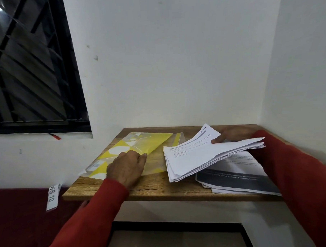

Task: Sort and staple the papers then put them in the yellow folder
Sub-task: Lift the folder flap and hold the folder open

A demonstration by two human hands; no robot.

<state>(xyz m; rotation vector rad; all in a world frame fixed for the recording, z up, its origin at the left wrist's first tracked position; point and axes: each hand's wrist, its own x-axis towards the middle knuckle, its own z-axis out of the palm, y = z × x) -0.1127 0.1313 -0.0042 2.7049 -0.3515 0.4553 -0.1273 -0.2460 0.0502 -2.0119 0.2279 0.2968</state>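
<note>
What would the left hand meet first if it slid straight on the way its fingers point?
The left hand already rests on the yellow plastic folder; straight on, up and right, probably the lifted white paper stack in the right hand, though depth is unclear.

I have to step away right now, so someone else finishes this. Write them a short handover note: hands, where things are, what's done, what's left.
Left hand: on the yellow folder, fingers at its clear cover, which lies on the left of the table.
Right hand: grips a sheaf of papers, raised above the table on the right.
A second stack with a dark printed sheet on top lies under the sheaf at the table's right front.
No stapler is in view; whether the sheaf is stapled cannot be told.
Done: nothing is in the folder yet.
Left: check stapling, slip the sheaf in, then handle the second stack.
</note>
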